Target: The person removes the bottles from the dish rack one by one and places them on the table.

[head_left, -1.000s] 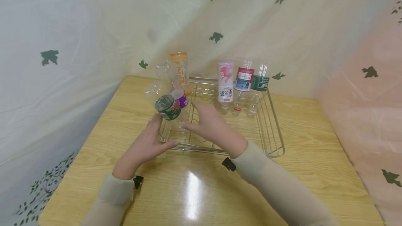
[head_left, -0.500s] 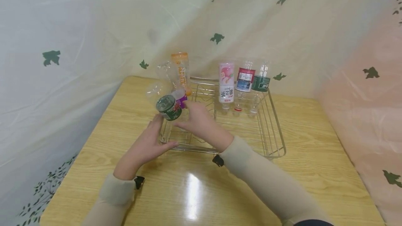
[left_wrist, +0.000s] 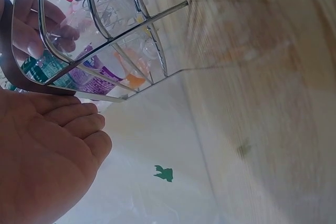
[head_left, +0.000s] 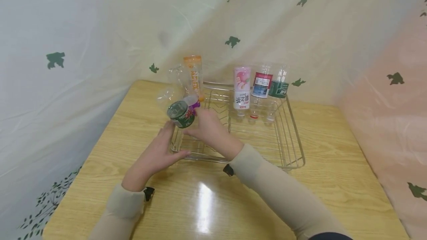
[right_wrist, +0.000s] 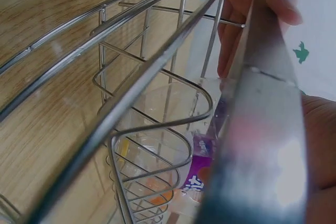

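Clear plastic bottles stand neck-down in a wire dish rack point(head_left: 293, 130). At its left front corner, my right hand point(head_left: 213, 132) reaches inside and grips the lower part of a green-labelled plastic bottle point(head_left: 182, 118), which leans left. Its fingers point(left_wrist: 26, 38) show beside the green label in the left wrist view. My left hand point(head_left: 155, 158) lies outside that corner with the thumb stretched out, fingertips right at the rim beside the same bottle. Just behind is a purple-labelled bottle point(head_left: 195, 106), partly hidden by the right hand. An orange-printed bottle point(head_left: 193, 73) stands farther back.
Along the rack's back right are a pink peach-drink bottle point(head_left: 241, 84), a red-and-blue-labelled bottle point(head_left: 261, 84) and another green-labelled bottle point(head_left: 279, 89). The rack sits on a wooden table point(head_left: 173, 199) before a leaf-patterned curtain point(head_left: 213, 21).
My right hand has moved left and come in against the green-labelled bottle, now covering part of the purple label. The left hand has stayed in place.
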A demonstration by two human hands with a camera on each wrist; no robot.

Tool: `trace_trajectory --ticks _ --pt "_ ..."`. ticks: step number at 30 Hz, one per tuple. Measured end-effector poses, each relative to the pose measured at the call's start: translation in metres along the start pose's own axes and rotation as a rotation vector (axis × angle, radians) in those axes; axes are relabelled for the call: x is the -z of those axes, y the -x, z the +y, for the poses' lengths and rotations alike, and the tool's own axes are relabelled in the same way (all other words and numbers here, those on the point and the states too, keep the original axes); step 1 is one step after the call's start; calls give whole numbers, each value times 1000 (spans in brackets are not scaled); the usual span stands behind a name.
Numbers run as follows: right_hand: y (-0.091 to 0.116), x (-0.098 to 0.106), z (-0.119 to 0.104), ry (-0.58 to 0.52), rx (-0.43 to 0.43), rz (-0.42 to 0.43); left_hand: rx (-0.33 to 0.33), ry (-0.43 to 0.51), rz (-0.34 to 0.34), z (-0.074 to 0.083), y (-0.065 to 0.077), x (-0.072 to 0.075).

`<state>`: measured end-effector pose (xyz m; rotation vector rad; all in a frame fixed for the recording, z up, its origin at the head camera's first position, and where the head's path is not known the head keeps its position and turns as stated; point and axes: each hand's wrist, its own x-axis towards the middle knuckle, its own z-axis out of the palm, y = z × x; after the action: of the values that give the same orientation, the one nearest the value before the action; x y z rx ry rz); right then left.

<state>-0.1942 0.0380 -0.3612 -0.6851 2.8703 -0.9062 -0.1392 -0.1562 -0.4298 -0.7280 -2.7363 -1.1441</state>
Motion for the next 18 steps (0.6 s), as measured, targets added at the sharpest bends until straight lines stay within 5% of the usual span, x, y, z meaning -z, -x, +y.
trace_trajectory --ticks 18 --pt "-1 -13 -2 6 5 26 0 -3 0 3 1 1"
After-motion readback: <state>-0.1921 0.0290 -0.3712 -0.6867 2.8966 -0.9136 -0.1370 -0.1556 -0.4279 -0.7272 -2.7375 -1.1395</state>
